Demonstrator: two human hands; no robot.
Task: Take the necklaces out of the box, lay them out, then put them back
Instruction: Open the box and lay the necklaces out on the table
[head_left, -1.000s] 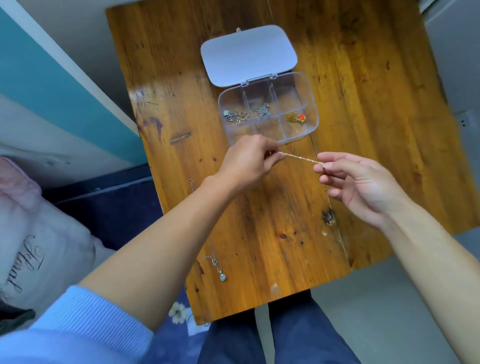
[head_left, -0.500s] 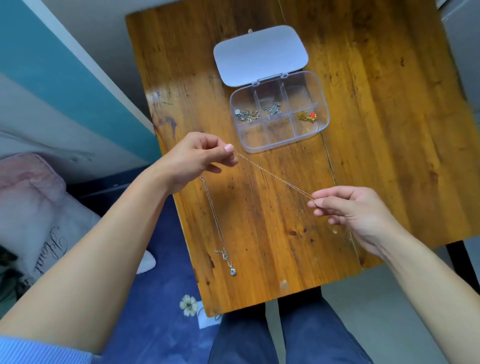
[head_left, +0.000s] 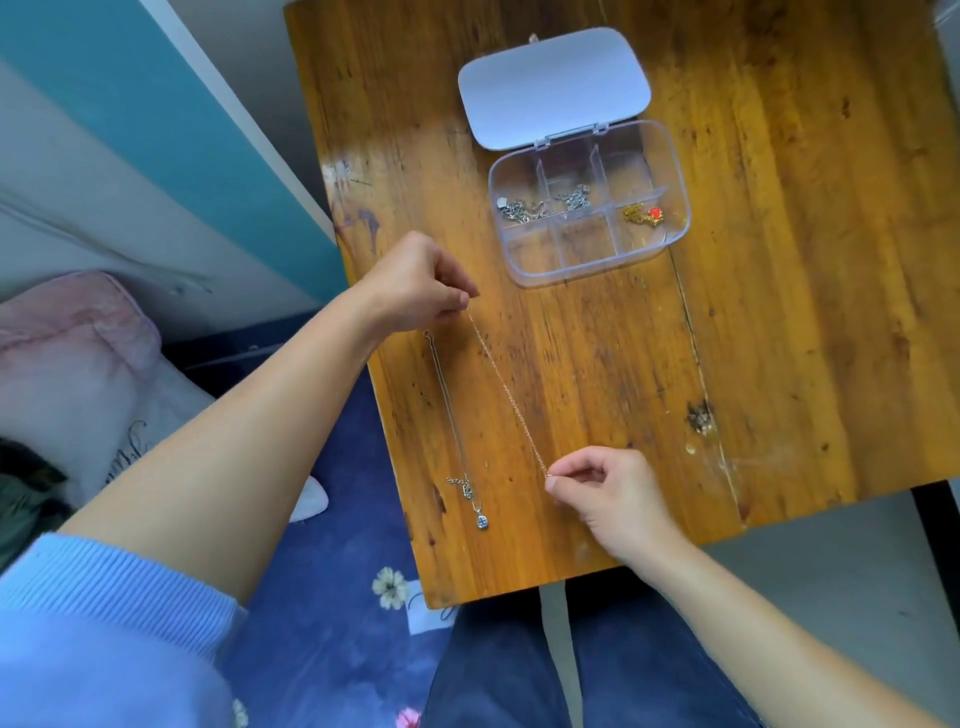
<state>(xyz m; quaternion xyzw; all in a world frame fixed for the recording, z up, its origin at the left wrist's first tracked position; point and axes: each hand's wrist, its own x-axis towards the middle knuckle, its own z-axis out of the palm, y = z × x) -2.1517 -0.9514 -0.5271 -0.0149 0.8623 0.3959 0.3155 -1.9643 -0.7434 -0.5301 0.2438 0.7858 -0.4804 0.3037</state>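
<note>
A thin gold chain necklace (head_left: 506, 389) is stretched taut between my two hands over the wooden table (head_left: 779, 338). My left hand (head_left: 415, 283) pinches its far end and my right hand (head_left: 613, 491) pinches its near end. A silver necklace with a blue pendant (head_left: 457, 431) lies straight on the table just left of the gold chain. The clear compartment box (head_left: 670, 156) stands open at the back. It holds two silver necklaces (head_left: 540, 205) and a gold necklace with a red pendant (head_left: 644, 214).
The box lid (head_left: 553, 85) lies flat behind the box. The table's near edge (head_left: 571, 577) is just past my right wrist, with my knees below it. A blue floral bedcover (head_left: 332, 597) and a pink pillow (head_left: 72, 332) are at the left.
My hands have drawn apart and stretched the gold chain out. The right hand came toward the near edge and the left hand moved left, next to the silver necklace.
</note>
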